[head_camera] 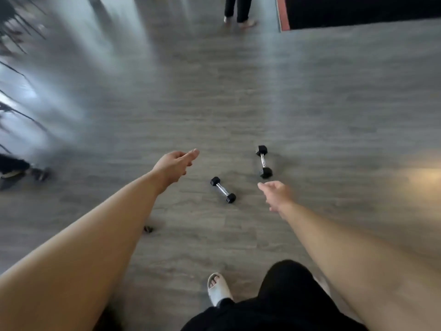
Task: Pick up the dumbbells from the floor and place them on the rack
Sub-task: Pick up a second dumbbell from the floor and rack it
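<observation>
Two dumbbells lie on the floor (238, 103): the near dumbbell (223, 189) between both empty, loosely released hands, the far dumbbell (263, 161) just beyond the right hand (276, 194); the left hand (175, 164) hovers apart.

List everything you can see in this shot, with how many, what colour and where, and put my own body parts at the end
dumbbells: two, black heads with silver handles, lying on the floor between the hands; the second lies farther off, to the right.
floor: one, grey wood-look planks, filling the view.
mat: one, black with a red edge, top right.
other person's legs: two, dark trousers, top centre.
small dark object: one, on the floor beside the left forearm; too blurred to identify.
blurred dark shapes: left edge; cannot tell what.
left hand: one, open, empty, reaching forward.
right hand: one, open, empty, near the farther dumbbell.
foot in pale slide sandal: one, bottom centre.
</observation>
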